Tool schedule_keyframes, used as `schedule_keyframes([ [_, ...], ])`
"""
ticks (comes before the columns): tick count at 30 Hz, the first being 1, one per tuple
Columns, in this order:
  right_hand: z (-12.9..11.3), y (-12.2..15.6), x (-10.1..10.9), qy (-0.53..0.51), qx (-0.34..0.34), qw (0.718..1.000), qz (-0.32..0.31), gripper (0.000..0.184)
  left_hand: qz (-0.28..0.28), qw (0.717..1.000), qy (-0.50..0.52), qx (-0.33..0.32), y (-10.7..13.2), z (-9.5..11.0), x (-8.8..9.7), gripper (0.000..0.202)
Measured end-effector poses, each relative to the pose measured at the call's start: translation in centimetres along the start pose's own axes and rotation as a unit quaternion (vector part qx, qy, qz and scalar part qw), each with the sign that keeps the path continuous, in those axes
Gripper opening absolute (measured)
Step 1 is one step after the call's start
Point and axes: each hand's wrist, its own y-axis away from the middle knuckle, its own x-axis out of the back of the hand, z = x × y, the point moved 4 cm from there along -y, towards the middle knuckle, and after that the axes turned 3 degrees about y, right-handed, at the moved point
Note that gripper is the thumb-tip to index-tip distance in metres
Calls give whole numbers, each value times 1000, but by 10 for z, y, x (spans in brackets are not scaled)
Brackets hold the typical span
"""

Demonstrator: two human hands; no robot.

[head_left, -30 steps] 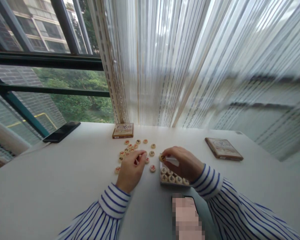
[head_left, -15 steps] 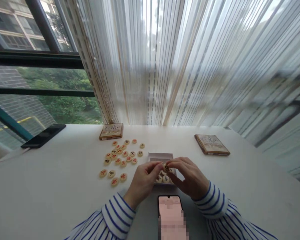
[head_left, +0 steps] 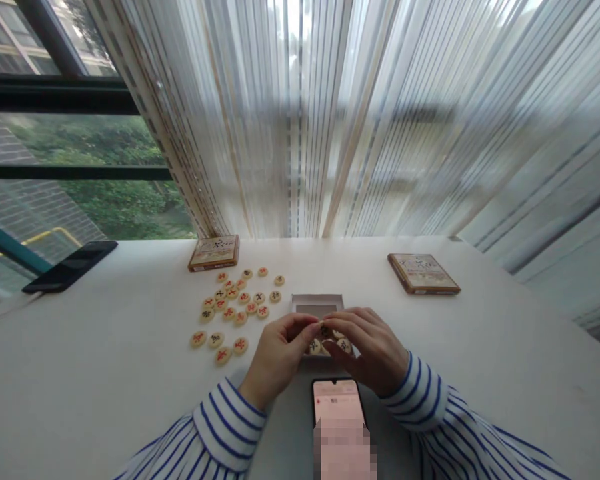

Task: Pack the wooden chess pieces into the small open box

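Both hands meet over a shallow open box [head_left: 317,300] with several round xiangqi pieces [head_left: 345,345] inside. Between the fingertips is one xiangqi piece [head_left: 325,329] with a black character. My left hand [head_left: 283,353] pinches it from the left, thumb and forefinger closed. From the other side, my right hand [head_left: 367,347] has its fingers curled round the same piece, hiding part of it and much of the box. To the left, a loose group of xiangqi pieces [head_left: 240,318] with red or black characters lies on the white table [head_left: 130,373].
A lit phone [head_left: 337,400] lies just below the box. Two flat printed boxes lie farther back, one at the left [head_left: 214,253] and one at the right [head_left: 424,273]. A black device [head_left: 73,265] with a cable is at the far left, and a striped curtain [head_left: 310,133] hangs behind.
The camera view has shifted slightly, so the table things sit a little higher and most lie farther left. Both hands still hold the piece over the box, my right fingers now covering more of it.
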Motion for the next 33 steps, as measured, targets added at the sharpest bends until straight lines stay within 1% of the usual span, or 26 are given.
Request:
schedule_keyframes([
  [4, 0, 0, 0, -1, -3, 1000, 9, 23, -8, 1000, -11, -16, 1, -2, 0, 20],
  [6, 2, 0, 1, -2, -11, 1000, 19, 23, 8, 998, -56, -37, 2, -1, 4, 21],
  [7, 3, 1, 2, -1, -16, 1000, 25, 23, 23, 994, -96, -55, 3, 0, 7, 21],
  [9, 7, 2, 5, 3, -28, 999, 35, 23, 56, 972, -201, -104, 5, 4, 13, 19],
  [11, 11, 4, 7, 9, -40, 998, 39, 24, 78, 939, -297, -155, 6, 9, 19, 16],
  [13, 15, 6, 8, 15, -50, 998, 40, 25, 86, 913, -350, -191, 6, 11, 23, 14],
  [15, 18, 7, 10, 19, -55, 997, 43, 26, 89, 899, -374, -209, 4, 12, 27, 14],
  [21, 24, 9, 13, 26, -74, 996, 49, 28, 89, 886, -409, -197, 2, 9, 32, 13],
  [33, 31, 12, 11, 30, -100, 993, 57, 25, 51, 873, -452, -177, 5, 4, 30, 21],
])
